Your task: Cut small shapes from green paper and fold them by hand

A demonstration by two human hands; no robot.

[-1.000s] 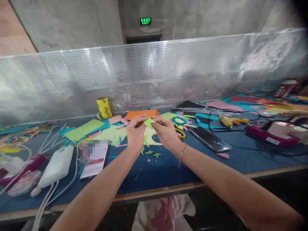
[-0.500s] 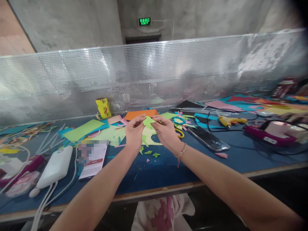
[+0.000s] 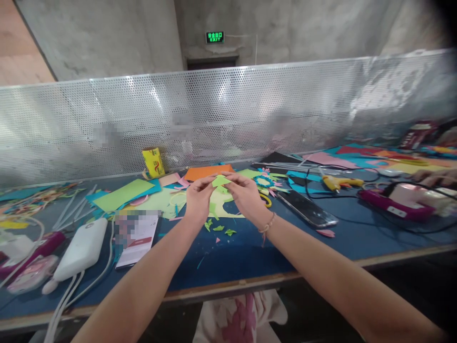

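Between my hands, above the table, is a small folded piece of light green paper (image 3: 220, 181). My left hand (image 3: 200, 195) pinches its left side, and my right hand (image 3: 246, 193) pinches its right side; the thumbs and fingers are closed on it. Below them lie several small green paper scraps (image 3: 218, 228) and a tiny pink one. Pale green paper sheets (image 3: 166, 200) spread under and behind the hands. Yellow scissor-like handles (image 3: 266, 200) show partly beside my right hand, the rest hidden. An orange sheet (image 3: 207, 171) lies just behind the fingers.
A phone (image 3: 307, 208) and a yellow glue gun (image 3: 342, 182) with a black cable lie to the right, near a purple power strip (image 3: 396, 205). On the left are a lit phone (image 3: 141, 240) and a white power bank (image 3: 82, 247). A perforated metal screen (image 3: 228, 114) stands behind. Another person's hand (image 3: 435, 177) shows far right.
The green paper has tilted slightly between my fingers and its top edge looks flatter. Both hands stay in nearly the same place; the view has shifted a little.
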